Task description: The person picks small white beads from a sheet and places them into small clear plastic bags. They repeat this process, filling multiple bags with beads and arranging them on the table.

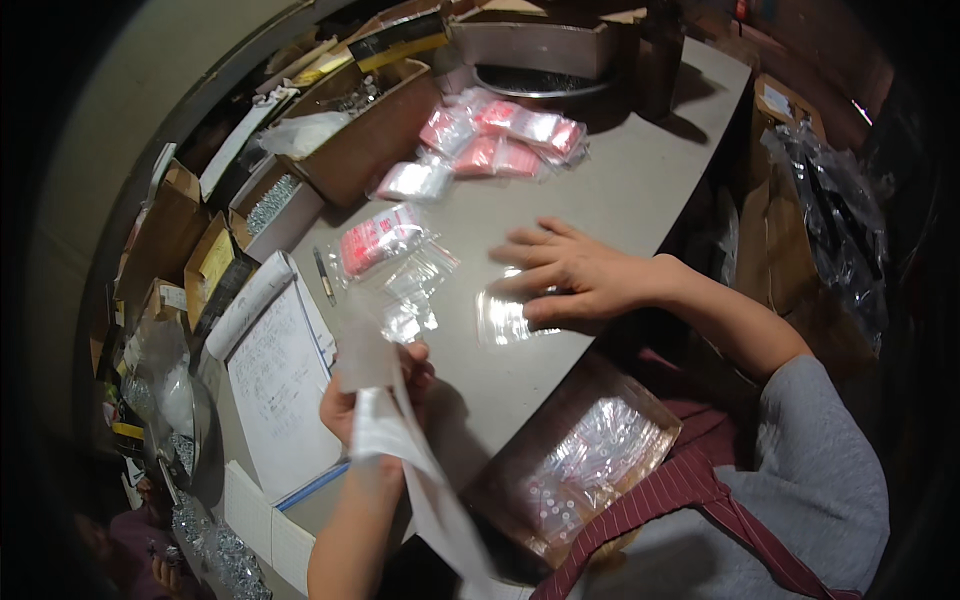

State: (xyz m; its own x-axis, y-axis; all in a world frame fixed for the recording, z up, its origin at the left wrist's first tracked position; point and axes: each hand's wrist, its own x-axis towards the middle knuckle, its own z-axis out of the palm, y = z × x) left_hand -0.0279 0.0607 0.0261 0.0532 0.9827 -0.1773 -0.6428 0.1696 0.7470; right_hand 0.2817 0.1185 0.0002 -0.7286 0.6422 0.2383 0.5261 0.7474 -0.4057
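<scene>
My right hand reaches over the table with its fingers spread, slightly blurred. Beneath its fingers lies a small pile of transparent plastic bags, near the table's front edge. My left hand is closed around a long whitish strip that hangs down past my forearm. Motion smears the strip, so whether it is paper or plastic I cannot tell. Just beyond the left hand, loose transparent bags lie scattered. A pack of bags with red print sits behind them.
Several red-and-clear packs are heaped farther back. An open notepad and a pen lie at left. Cardboard boxes, one with screws, line the left side. Below the front edge, a box holds filled bags.
</scene>
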